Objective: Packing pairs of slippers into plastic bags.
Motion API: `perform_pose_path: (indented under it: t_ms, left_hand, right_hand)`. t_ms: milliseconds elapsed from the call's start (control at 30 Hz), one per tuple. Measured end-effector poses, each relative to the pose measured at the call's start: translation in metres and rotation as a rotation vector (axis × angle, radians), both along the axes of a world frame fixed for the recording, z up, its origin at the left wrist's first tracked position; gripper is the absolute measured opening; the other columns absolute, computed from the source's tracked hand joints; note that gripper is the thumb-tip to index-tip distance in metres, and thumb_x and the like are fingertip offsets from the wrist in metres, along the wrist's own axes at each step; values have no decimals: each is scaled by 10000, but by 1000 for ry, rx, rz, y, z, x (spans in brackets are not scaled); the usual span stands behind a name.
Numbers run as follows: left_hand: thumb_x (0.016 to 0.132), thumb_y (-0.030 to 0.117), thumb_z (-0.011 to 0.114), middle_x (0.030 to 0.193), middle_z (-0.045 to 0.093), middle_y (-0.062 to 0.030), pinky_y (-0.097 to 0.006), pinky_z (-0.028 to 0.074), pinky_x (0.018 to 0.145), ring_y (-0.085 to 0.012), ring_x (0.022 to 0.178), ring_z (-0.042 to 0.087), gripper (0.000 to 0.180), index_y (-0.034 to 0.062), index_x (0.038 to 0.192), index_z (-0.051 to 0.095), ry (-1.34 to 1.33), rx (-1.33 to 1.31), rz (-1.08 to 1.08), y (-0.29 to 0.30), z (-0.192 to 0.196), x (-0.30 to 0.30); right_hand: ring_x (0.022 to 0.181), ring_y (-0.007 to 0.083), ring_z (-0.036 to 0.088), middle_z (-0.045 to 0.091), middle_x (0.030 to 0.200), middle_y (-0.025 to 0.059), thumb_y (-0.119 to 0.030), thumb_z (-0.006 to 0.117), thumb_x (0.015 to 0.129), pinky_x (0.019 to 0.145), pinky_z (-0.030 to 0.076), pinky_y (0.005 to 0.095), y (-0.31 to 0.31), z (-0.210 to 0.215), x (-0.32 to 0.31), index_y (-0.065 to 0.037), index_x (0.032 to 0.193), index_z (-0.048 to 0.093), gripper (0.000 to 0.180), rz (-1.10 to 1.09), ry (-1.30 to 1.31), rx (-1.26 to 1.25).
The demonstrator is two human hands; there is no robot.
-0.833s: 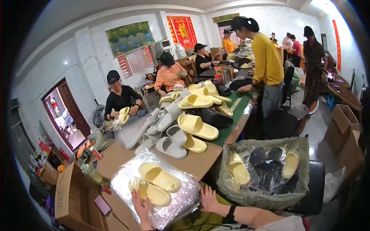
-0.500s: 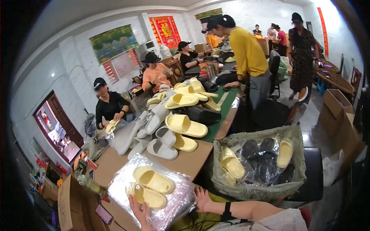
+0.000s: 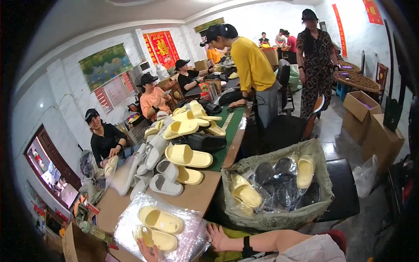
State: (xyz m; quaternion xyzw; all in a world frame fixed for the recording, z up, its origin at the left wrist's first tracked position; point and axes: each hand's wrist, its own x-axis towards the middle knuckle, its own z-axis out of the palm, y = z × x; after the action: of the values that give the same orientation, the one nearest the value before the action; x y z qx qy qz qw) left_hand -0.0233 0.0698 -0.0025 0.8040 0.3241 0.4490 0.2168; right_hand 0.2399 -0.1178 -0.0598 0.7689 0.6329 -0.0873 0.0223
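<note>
A pair of pale yellow slippers (image 3: pixel 162 219) lies side by side on a stack of clear plastic bags (image 3: pixel 190 227) at the near edge of the table. My left hand (image 3: pixel 148 252) rests at the lower slipper, its fingers apart and touching its side. On the right edge of the bags lies my right hand (image 3: pixel 217 237), its fingers stretched out and its wrist wearing a black band. Beyond the bags, a heap of grey, yellow and black slippers (image 3: pixel 188 156) covers part of the table.
To the right, a woven sack (image 3: pixel 268 220) holds bagged black and yellow slippers. A black chair (image 3: pixel 338 192) stands beside it, with cardboard boxes (image 3: pixel 362 111) farther right. Across the table (image 3: pixel 198 192), a person in black (image 3: pixel 104 142) handles a slipper; others stand or sit beyond.
The whole view has swung right, so the scene sits farther left. The person in the patterned dress looks nearer. Both my hands stay by the slippers and bags.
</note>
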Motion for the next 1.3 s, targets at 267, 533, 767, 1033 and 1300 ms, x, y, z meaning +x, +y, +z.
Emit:
perform_pose_path:
  t_ms: [267,533,767,1033,1300]
  left_hand:
    - [845,29,677,1537,376,-172,-425,437,1070,-327,1343,439,843,71,1567,245,-43,-119,64,29,-38,-22]
    - [973,141,574,1543,380,-178,-411,458,1043,-316,1328,473,689,93,1572,237,-70,-105,27,22,-26,-17]
    - [1028,302,506,1526,430,-140,-409,420,1056,-276,1352,461,604,56,1541,303,-59,-63,-28,3,-3,-4]
    - [908,171,626,1532,387,-204,-439,280,1141,-340,1418,342,599,24,1462,451,-39,64,46,43,-28,-25]
    - [884,211,687,1541,400,-190,-476,281,1158,-381,1433,339,625,40,1448,478,67,84,195,2,-1,-9]
  right_hand:
    - [1408,502,265,197,1554,336,-489,841,634,1044,335,663,-7,0,13,9,1551,144,1256,-21,135,93]
    - [1412,523,236,203,1566,303,-497,825,650,1038,334,687,19,-15,-1,-11,1525,239,1160,31,83,8]
    - [1416,517,230,175,1576,302,-522,818,658,1041,324,692,10,-5,6,-14,1541,221,1181,33,101,85]
    - [1420,520,228,191,1574,322,-573,771,699,1045,292,696,19,-7,-4,0,1562,154,1206,8,-43,-59]
    - [1428,516,215,128,1590,328,-633,735,715,1049,289,690,19,-8,-1,2,1563,161,1205,-17,-94,-120]
